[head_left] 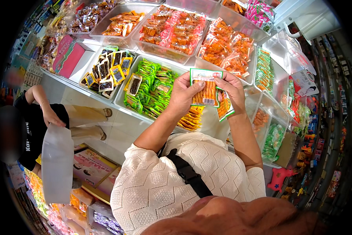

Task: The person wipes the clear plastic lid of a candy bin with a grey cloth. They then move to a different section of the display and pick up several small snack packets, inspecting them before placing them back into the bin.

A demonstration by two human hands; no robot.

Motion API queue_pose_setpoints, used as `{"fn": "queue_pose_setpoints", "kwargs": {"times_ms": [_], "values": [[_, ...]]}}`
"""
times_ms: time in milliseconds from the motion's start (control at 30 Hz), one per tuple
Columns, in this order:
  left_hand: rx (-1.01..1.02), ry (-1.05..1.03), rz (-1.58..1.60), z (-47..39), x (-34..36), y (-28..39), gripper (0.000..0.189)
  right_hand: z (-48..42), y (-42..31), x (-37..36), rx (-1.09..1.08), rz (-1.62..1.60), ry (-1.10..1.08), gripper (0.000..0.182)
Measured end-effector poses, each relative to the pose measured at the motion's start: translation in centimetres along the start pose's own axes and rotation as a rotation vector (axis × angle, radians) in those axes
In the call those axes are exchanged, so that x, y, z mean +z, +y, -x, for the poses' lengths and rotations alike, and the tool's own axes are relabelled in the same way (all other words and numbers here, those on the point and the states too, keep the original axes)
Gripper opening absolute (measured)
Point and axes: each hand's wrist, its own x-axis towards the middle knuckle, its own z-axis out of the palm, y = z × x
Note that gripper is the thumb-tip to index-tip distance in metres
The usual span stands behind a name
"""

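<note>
My left hand (183, 91) grips the left edge of a green-edged snack packet (204, 91) with orange strips behind its clear film, thumb on its front. My right hand (233, 88) pinches the same packet at its upper right corner. A second green-edged packet (225, 108) hangs tilted below the right fingers, partly behind the first. Both hands are close together above the display bins. Just beyond lies a bin of orange snack packets (227, 50); left of the hands is a bin of green packets (152, 85), and yellow packets (192, 119) lie below them.
Clear plastic bins (170, 53) of wrapped snacks cover the counter. A pink box (67, 55) stands at the left. Another person (49, 108) at the left holds a translucent white sheet-like item (57, 164). A white dispenser-like container (314, 20) sits at upper right, and a red balloon-like toy (278, 179) at lower right.
</note>
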Motion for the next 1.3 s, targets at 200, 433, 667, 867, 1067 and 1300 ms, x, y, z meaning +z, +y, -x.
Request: {"fn": "queue_pose_setpoints", "kwargs": {"times_ms": [200,433,667,867,1067,1300], "values": [[0.01,0.007,0.015,0.05,-0.16,-0.11,0.019,0.07,-0.22,0.24,0.002,0.014,-0.001,0.011],[0.01,-0.001,0.011,0.1,-0.29,-0.15,0.018,0.13,-0.23,0.4,-0.001,0.022,0.001,0.01],[0.015,0.01,0.001,-0.04,-0.22,-0.09,0.018,0.09,-0.45,0.44,0.001,0.046,0.007,0.01],[0.026,-0.001,-0.014,-0.29,-0.39,-0.23,0.019,-0.04,-0.83,0.47,0.001,0.055,0.006,0.01],[0.018,0.006,-0.019,-0.33,-0.23,-0.27,0.018,-0.19,-0.61,0.08,-0.003,0.042,0.001,0.01],[0.019,0.01,-0.029,-0.43,-0.09,-0.4,0.018,-0.14,-0.44,-0.33,-0.005,0.02,0.002,0.01]]}}
